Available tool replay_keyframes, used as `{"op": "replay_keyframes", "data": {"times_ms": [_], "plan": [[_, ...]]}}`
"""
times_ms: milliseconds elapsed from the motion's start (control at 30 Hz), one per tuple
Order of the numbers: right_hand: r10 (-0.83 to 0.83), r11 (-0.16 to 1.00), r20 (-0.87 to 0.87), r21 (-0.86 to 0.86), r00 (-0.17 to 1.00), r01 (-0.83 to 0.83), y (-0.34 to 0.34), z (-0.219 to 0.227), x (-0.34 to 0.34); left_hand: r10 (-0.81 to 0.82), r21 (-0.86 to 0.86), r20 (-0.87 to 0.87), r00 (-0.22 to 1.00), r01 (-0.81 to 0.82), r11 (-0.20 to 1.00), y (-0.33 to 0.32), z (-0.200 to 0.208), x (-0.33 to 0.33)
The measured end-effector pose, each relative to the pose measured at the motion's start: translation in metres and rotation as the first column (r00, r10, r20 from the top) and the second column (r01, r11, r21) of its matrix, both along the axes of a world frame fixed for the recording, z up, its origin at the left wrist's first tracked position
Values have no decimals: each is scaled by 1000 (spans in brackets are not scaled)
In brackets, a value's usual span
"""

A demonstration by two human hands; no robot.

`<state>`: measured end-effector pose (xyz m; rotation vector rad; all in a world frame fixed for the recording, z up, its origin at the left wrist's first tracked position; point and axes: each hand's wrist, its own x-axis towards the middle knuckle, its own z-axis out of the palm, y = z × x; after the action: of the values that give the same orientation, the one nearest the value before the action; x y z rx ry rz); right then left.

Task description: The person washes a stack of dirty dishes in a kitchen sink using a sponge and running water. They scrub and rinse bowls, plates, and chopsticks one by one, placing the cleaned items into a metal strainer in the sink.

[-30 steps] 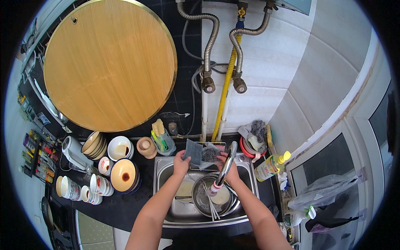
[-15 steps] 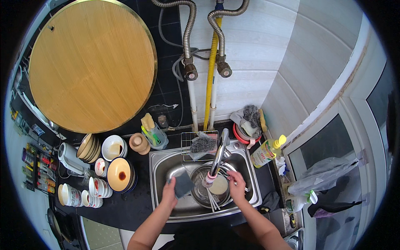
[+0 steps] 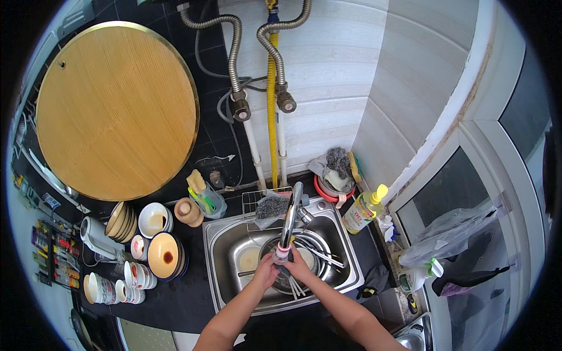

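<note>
My left hand [image 3: 266,271] and my right hand [image 3: 298,266] meet under the faucet [image 3: 288,219], over the steel sink [image 3: 212,257]. Between them is the dark grey scouring pad [image 3: 283,272], mostly covered by my fingers. Both hands are closed on it. Below lie nested metal pans [image 3: 322,241] with several pale chopstick-like sticks [image 3: 297,288]. A pale round dish [image 3: 249,256] shows in the sink to the left of my hands. The faucet's pinkish spout end sits right above the pad; whether water runs is hard to make out.
Left of the sink stand stacked bowls [image 3: 164,255], patterned cups [image 3: 136,276] and a wooden mortar [image 3: 188,212]. A wire rack [image 3: 250,205] with a steel-wool scrubber [image 3: 272,206] sits behind. To the right are a yellow soap bottle [image 3: 363,212] and a red basin [image 3: 328,192].
My left hand has brought the scouring pad rightward under the faucet. My right hand has moved left and now grips the pad too. The whole view has shifted slightly.
</note>
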<state>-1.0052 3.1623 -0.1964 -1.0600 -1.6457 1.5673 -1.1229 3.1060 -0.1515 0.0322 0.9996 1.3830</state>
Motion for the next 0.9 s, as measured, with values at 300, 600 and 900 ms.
{"op": "replay_keyframes", "data": {"times_ms": [300,600,900], "plan": [[-7,987,405,148,914,-58,-20,70,-1,-55,-180,-245,968,10,984,-7,7,-12],[-15,922,609,315,793,-224,-6,64,33,-242,-152,-137,961,221,963,-3,-2,12],[90,888,250,418,964,-191,12,106,109,-485,-115,-159,860,472,874,28,42,78]]}}
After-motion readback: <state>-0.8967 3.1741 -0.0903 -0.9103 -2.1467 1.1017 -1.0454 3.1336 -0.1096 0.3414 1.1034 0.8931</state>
